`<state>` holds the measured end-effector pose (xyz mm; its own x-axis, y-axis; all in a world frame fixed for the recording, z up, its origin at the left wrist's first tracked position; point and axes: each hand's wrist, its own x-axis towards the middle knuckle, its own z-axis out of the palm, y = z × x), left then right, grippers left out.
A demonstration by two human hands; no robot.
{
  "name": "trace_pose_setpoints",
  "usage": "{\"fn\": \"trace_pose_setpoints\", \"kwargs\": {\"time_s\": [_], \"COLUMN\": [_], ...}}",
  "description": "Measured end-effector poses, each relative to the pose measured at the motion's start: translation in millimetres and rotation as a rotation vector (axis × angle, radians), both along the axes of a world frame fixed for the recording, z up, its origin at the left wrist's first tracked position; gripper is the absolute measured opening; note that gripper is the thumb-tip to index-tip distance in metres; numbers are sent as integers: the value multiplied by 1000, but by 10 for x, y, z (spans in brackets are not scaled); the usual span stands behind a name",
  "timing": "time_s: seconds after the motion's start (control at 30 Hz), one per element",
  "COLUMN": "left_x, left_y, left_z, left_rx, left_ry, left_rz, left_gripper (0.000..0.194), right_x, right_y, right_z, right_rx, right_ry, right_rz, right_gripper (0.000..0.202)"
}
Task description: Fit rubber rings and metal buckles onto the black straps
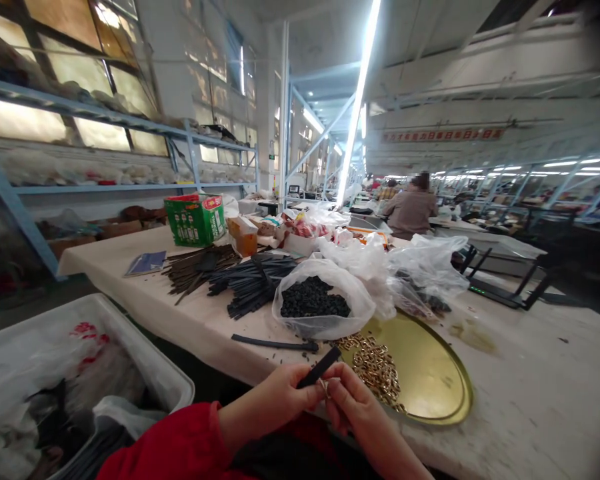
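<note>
My left hand is closed on a short black strap, which points up and to the right. Close against it, my right hand pinches a small gold-coloured metal buckle at the strap's lower end. Whether the strap passes through the buckle is hidden by my fingers. Beyond my right hand, a pile of similar gold buckles covers the left part of an oval gold tray. Another dark strap lies flat on the table behind my left hand.
A clear plastic bag of small black pieces stands open past the tray. Bundled dark straps lie left of it, near a green box. A white bin sits at left. Farther back is a seated person.
</note>
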<state>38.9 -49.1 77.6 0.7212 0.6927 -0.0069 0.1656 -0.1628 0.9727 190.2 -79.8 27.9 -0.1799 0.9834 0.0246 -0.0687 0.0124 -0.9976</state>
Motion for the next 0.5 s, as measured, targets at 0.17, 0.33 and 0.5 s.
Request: {"fn": "trace_pose_setpoints", "kwargs": {"time_s": [0.17,0.33,0.5], "left_x": [153,228,244], "left_y": [89,243,483], "left_z": [-166,-290,-339], "left_rx": [64,16,-221], "left_ry": [106,138,204], "left_rz": [99,66,35], "left_gripper": [33,27,18], "right_x": [111,201,181], "right_y": [36,153,416], "right_z": [-113,-151,-239], "right_rx": [125,155,-32], "right_ry": [-90,-167,69], "right_rz": [-107,-104,-50], "right_gripper": [40,38,37]}}
